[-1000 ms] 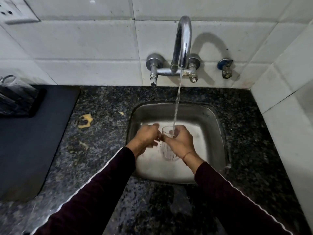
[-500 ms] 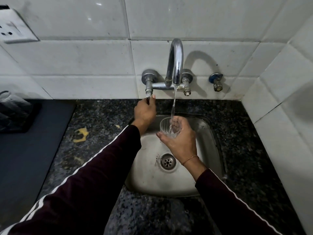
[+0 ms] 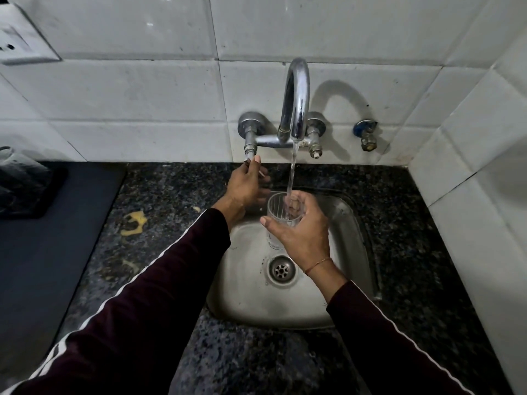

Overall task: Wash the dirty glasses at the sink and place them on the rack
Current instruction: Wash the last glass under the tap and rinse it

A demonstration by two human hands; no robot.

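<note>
**Glass held under running tap**

Behind the sink, white tiled wall (image 3: 142, 89) ran across the top and turned forward down the right side, closing that side off. Below it lay the dark speckled table (image 3: 159, 195), its back edge meeting the tiles; a dark mat (image 3: 42, 238) covered the far left part, and a yellow scrap (image 3: 134, 222) lay on bare stone between mat and basin. At the mat's back left corner stood something clear and blurred, too dim to identify. The steel sink (image 3: 359, 252) was set into the table near the right wall, with only a narrow strip of stone between its right rim and the tiles; the drain (image 3: 281, 270) showed in the open basin floor. The tap (image 3: 296, 101) arched out from the wall, and water (image 3: 293, 166) fell from its spout. The right hand (image 3: 302, 232) held the glass (image 3: 281, 209) upright above the basin, its grip curled round the wall of the glass, with the stream running into the mouth. The left hand (image 3: 245, 186) reached to the tap's left valve (image 3: 250, 151), fingertips pinching its lower end.
</note>
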